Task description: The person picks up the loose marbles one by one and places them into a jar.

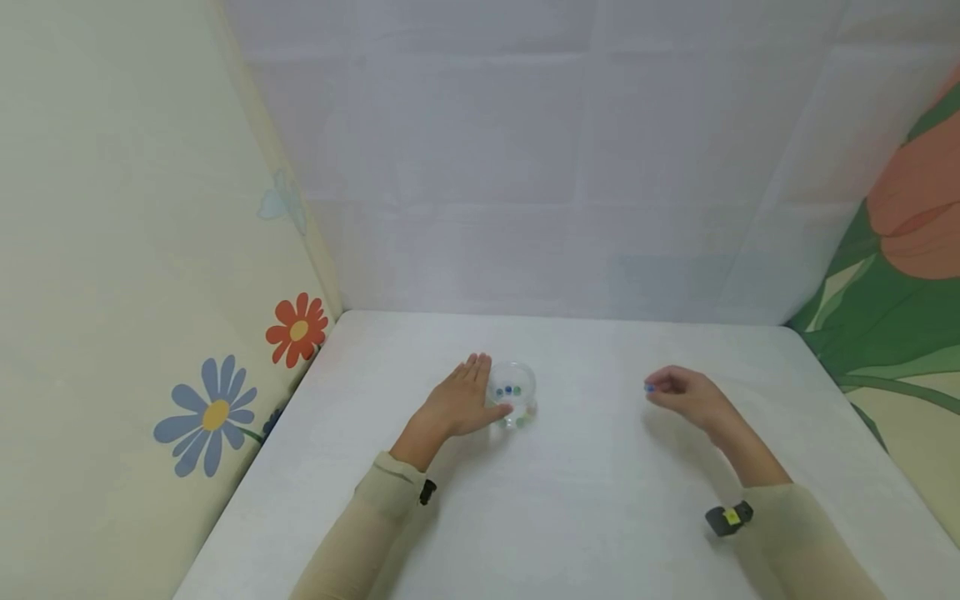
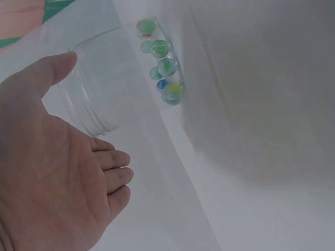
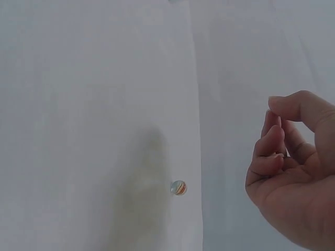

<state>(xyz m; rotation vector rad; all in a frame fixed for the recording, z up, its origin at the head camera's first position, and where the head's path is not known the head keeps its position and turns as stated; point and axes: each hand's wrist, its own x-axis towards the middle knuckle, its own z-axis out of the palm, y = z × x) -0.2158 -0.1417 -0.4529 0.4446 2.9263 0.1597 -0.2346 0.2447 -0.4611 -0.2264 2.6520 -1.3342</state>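
Note:
A clear jar (image 2: 112,78) stands on the white table with several glass marbles (image 2: 167,67) at its bottom, green, blue and yellow among them. Fingers extended, my left hand (image 1: 465,404) rests beside the jar on its left, the thumb reaching across its near side. Whether the palm touches the glass I cannot tell. To the right and apart from the jar, my right hand (image 1: 690,397) pinches a small blue marble (image 1: 649,387) between thumb and fingertips. In the right wrist view the fingers hide that marble. A striped marble (image 3: 178,187) shows there on the white surface.
The white table (image 1: 570,500) runs back to a hanging white cloth (image 1: 480,167). Flower-patterned panels (image 1: 97,250) flank it on the left and right. Dark bands (image 1: 729,518) sit at both cuffs.

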